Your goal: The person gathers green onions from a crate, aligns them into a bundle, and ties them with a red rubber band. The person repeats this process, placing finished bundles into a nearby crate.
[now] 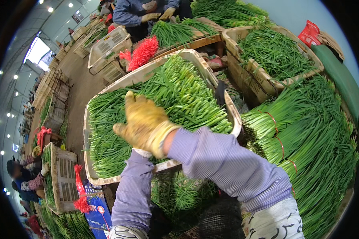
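Before me stands a dirty white plastic crate [103, 181] filled with green garlic chives [107, 155], their pale cut ends towards the right. My right hand [146, 121], in a yellowed work glove, lies over the chives with its fingers spread, thumb towards the left; no object shows in it. My left hand is mostly hidden beneath the right one; only its white cuff [142, 153] and lilac sleeve show, so its fingers cannot be seen. To the right lie large chive bundles [314, 161] tied with thin red bands.
Another crate [257, 70] holds loose chives at the upper right. Red ties [143, 53] hang by the crate's far edge. Across a wooden bench [206, 40], a gloved co-worker [127, 15] handles chives. More crates and workers line the left, beside a blue printed box [98, 209].
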Available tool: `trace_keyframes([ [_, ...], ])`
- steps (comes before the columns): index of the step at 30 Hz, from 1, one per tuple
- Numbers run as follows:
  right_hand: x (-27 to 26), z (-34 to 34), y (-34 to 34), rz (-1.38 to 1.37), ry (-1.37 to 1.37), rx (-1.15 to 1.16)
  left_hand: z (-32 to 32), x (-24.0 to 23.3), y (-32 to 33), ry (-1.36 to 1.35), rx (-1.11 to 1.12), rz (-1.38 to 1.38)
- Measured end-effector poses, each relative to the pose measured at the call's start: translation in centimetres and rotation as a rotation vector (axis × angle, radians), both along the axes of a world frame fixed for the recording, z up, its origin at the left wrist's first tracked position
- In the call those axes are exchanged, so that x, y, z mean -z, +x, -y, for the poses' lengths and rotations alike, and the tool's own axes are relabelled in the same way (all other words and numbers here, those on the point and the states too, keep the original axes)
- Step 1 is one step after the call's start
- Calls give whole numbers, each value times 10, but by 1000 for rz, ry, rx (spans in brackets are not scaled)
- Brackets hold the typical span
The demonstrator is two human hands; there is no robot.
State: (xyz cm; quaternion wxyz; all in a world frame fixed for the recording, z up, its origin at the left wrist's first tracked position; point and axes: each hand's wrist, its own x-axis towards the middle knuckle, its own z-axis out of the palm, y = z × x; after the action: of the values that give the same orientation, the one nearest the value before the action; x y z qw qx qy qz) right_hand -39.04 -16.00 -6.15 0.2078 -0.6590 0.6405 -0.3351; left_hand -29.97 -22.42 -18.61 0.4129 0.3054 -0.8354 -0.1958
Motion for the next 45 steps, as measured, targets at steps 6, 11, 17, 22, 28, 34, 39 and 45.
trace_keyframes([
  [6, 32, 1, -95, 937, -359, 291, 22, -10, -12, 150, -18, -112],
  [11, 42, -37, -115, 1339, -361, 366, 25, -20, -5, 348, 50, -263],
  [17, 58, -22, -68, 1136, -189, 239, 39, -23, 6, 501, 145, -576],
  [22, 83, 11, -41, 740, -292, 201, 41, -26, 11, 568, 99, -517],
  [28, 88, 26, -41, 534, -395, 216, 37, -22, 13, 589, 130, -636],
  [34, 96, 5, -54, 674, -250, 146, 57, -14, 61, 937, 104, -1050],
  [39, 65, -5, -72, 821, -159, 466, 55, -13, 82, 969, 60, -1105],
  [45, 29, -32, -38, 612, -527, -51, 34, -26, 62, 775, 85, -990],
])
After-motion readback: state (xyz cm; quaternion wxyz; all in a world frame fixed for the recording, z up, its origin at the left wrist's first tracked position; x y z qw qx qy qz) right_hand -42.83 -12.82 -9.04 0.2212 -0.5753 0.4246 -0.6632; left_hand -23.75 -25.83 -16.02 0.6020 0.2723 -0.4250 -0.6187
